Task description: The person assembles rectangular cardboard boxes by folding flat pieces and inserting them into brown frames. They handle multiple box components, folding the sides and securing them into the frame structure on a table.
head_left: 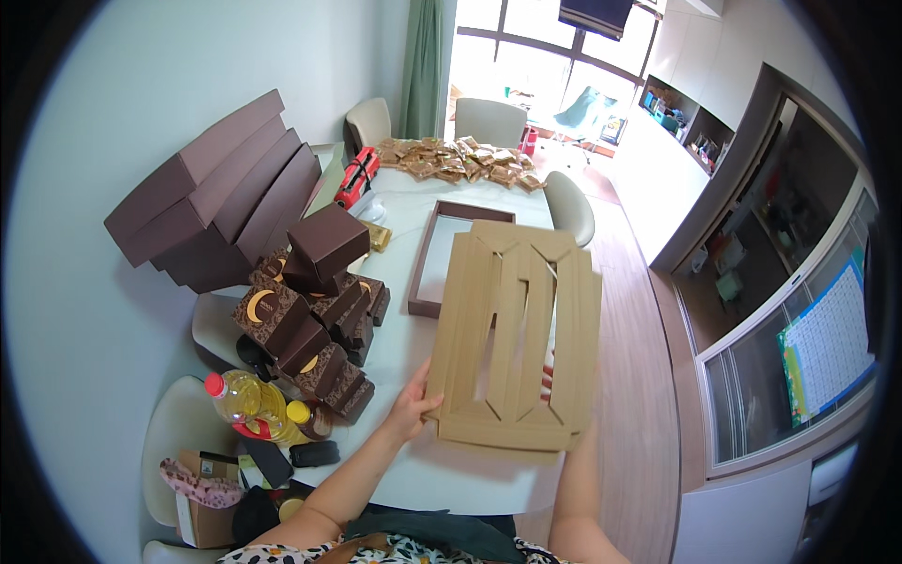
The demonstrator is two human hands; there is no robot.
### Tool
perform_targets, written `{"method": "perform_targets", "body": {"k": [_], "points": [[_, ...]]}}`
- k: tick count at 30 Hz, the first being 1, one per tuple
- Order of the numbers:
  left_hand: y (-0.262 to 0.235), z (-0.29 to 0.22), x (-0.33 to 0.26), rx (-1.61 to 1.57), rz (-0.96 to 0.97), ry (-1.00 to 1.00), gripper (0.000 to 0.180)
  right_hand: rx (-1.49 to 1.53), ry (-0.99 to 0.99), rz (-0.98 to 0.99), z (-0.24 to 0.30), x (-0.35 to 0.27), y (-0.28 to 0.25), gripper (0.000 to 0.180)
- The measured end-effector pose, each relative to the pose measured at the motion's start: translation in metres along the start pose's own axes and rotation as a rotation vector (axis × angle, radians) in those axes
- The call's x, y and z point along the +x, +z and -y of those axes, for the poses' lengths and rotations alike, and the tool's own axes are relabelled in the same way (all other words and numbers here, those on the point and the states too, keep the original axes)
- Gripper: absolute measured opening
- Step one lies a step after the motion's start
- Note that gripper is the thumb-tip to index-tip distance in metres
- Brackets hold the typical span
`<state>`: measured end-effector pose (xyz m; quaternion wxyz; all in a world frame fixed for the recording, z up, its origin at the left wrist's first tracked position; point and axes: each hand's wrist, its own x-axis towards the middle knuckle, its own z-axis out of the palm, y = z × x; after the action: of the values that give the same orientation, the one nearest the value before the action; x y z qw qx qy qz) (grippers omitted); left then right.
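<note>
item: flat tan cardboard insert (512, 334) with slotted cut-outs, held above the white worktop (442, 470); my left hand (412, 406) grips its lower left edge. my right hand (547, 379) is mostly hidden behind it, fingertips showing through a slot, grip unclear. adjacent: open brown box tray (425, 274), stacked brown boxes (310, 320).

hands (470, 399) gripping cardboard insert (512, 334) (slotted), white table (395, 329)

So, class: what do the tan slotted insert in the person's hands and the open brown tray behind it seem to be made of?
The tan slotted insert looks like matte kraft card: flat, cleanly cut slots, sharp fold lines. The brown tray seems rigid paperboard with a dark wrap; its thin straight walls suggest so, though the finish is hard to judge.
</note>
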<state>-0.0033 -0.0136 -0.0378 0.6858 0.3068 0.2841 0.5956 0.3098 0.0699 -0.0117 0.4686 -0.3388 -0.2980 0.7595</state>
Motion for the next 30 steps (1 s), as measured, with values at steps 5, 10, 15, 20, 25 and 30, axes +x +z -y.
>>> {"method": "perform_targets", "body": {"k": [5, 10, 15, 20, 25, 30], "points": [[-0.012, 0.034, -0.072, 0.197, 0.068, -0.113, 0.080, -0.148, 0.174, 0.117, 0.012, -0.071, -0.018, 0.051], [0.007, 0.022, -0.143, 0.230, 0.087, -0.251, 0.079, -0.243, 0.388, 0.026, -0.013, -0.095, -0.040, 0.052], [0.003, 0.025, -0.150, 0.152, -0.263, -0.351, 0.064, -0.275, 0.433, -0.043, -0.051, -0.087, -0.027, 0.049], [-0.055, 0.051, -0.098, 0.620, -0.248, -0.075, 0.049, -0.511, 0.203, -0.205, -0.091, -0.038, -0.038, 0.040], [-0.065, 0.058, -0.050, 0.926, -0.368, 0.075, 0.042, -0.610, 0.093, -0.309, -0.093, -0.002, -0.049, 0.038], [-0.070, 0.070, -0.007, 1.215, -0.401, 0.090, 0.049, -0.808, 0.105, -0.407, -0.081, 0.034, -0.061, 0.047]]}}
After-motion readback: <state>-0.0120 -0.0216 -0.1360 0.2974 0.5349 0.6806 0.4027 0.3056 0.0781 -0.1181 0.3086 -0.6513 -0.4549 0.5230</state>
